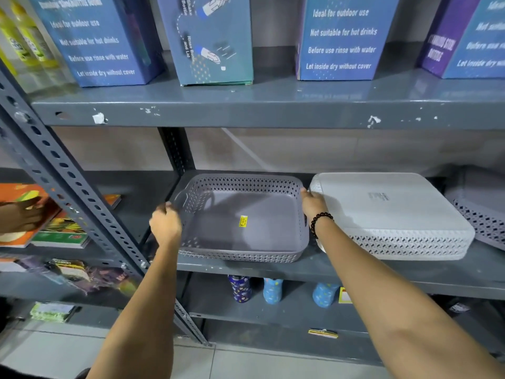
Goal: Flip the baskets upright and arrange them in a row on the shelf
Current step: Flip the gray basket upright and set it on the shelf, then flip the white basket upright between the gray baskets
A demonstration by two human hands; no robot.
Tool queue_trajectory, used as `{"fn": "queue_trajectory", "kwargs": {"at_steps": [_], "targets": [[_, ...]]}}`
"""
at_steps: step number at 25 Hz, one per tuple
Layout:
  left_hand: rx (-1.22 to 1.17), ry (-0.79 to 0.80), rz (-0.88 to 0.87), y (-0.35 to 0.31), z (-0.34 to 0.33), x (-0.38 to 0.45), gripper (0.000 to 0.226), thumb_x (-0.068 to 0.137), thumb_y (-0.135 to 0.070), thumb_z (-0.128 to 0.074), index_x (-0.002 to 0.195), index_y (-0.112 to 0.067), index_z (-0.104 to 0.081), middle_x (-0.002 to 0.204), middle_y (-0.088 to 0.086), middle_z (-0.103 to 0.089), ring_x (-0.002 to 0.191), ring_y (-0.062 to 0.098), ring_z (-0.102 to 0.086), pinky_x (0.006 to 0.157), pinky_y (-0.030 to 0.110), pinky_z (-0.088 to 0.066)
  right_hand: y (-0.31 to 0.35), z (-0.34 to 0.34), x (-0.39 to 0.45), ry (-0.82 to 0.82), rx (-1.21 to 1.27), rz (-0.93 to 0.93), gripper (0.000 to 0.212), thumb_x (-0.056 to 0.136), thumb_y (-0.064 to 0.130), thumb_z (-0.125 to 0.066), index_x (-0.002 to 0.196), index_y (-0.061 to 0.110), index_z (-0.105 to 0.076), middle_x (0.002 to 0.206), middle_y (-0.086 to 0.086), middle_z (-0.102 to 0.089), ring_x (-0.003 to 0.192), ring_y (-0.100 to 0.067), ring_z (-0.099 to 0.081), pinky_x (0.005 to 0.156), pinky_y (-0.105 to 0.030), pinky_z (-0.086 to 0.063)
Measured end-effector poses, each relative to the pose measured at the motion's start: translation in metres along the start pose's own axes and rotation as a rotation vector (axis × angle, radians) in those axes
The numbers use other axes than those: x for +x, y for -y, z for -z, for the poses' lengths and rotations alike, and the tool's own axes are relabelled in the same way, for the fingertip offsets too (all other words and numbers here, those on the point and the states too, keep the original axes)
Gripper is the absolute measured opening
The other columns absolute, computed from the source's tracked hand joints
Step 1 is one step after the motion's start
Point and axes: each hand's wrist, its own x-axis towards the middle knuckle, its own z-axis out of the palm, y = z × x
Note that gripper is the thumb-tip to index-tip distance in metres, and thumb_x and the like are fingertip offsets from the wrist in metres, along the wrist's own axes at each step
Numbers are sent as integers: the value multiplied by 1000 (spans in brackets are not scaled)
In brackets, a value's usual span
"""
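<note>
**Operator:** Three baskets are visible on the middle shelf. State their condition, taking the grey basket as reference.

**Technician:** The grey basket sits upright, open side up, at the left end of the shelf beside the rear upright post. A yellow price sticker shows on its inner floor, which confirms the orientation. Immediately right of it, touching or nearly so, the white basket lies upside down with its flat base facing up. Further right of that, a third grey basket is partly cut off by the frame; it appears inverted, but this cannot be confirmed.

**Operator:** Hand status?

**Technician:** The left hand is closed over the grey basket's left rim, near the handle cut-out. The right hand, with a beaded bracelet at the wrist, grips the right rim in the narrow gap against the white basket. A hold on opposite rims keeps the basket level and allows square alignment with the shelf edge.

**Operator:** Why that position?

**Technician:** Judged from the layout, seating the first basket against the left end leaves space rightward for the row. The white basket is probably next to be turned over.
</note>
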Motion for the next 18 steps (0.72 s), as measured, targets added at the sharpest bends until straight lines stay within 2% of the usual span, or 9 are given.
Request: {"fn": "queue_trajectory", "kwargs": {"at_steps": [1, 2, 4, 7, 10, 12, 14, 16, 18], "targets": [[13, -44, -103, -12, -4, -9, 39, 100, -23, -36, 120, 3, -58, 118, 30, -62, 110, 42, -57, 94, 42, -44, 9, 4, -2, -10, 40, 36, 46, 95, 42, -36, 122, 11, -57, 125, -14, -58, 119, -30, -52, 100, -36, -44], [14, -54, -192, -24, -13, -17, 39, 99, -24, -36, 116, 3, -59, 116, 30, -64, 109, 42, -58, 92, 42, -45, 19, 10, -5, -28, 80, 79, 48, 96, 37, -39, 132, 7, -50, 136, -14, -52, 128, -31, -48, 106, -37, -38], [-9, 30, -303, -47, -45, -36, 37, 99, -24, -38, 116, -1, -61, 115, 29, -65, 109, 40, -60, 91, 41, -45, 34, 30, -11, -80, 114, 155, 47, 97, 29, -41, 138, 5, -44, 142, -13, -48, 131, -30, -45, 106, -32, -36], [-89, 273, -369, -76, -110, -87, 38, 100, -20, -40, 128, -2, -57, 126, 24, -62, 118, 34, -57, 97, 38, -43, 28, 76, -10, -191, 45, 174, 48, 98, 25, -40, 141, 6, -39, 144, -14, -46, 129, -29, -46, 95, -25, -38], [-34, 510, -419, -94, -176, -154, 38, 101, -21, -37, 125, 1, -57, 123, 27, -62, 115, 38, -57, 90, 39, -44, -8, 140, 1, -309, -89, 108, 49, 99, 23, -37, 142, 1, -34, 144, -21, -44, 132, -34, -43, 105, -34, -35], [56, 602, -398, -98, -208, -185, 42, 101, -25, -34, 124, 5, -54, 123, 30, -59, 114, 41, -56, 90, 41, -44, -32, 182, 7, -375, -194, 44, 47, 99, 22, -36, 138, -5, -37, 139, -26, -47, 129, -37, -45, 103, -37, -37], [173, 597, -328, -98, -233, -202, 50, 100, -32, -34, 128, 7, -49, 131, 30, -53, 121, 42, -51, 99, 43, -43, -60, 219, 20, -406, -314, -29, 46, 99, 24, -36, 130, -9, -43, 133, -29, -50, 125, -39, -48, 100, -39, -40], [268, 543, -241, -95, -249, -206, 58, 99, -37, -34, 133, 8, -43, 139, 28, -45, 128, 42, -45, 106, 47, -39, -81, 242, 36, -360, -429, -105, 53, 97, 33, -33, 127, -8, -47, 133, -28, -51, 124, -40, -48, 101, -43, -42], [260, 508, -120, -95, -257, -207, 60, 98, -40, -33, 136, 7, -39, 141, 27, -44, 129, 41, -45, 105, 46, -38, -95, 255, 55, -278, -509, -148, 61, 95, 42, -26, 130, -3, -48, 136, -25, -48, 125, -39, -47, 102, -45, -42]]}}
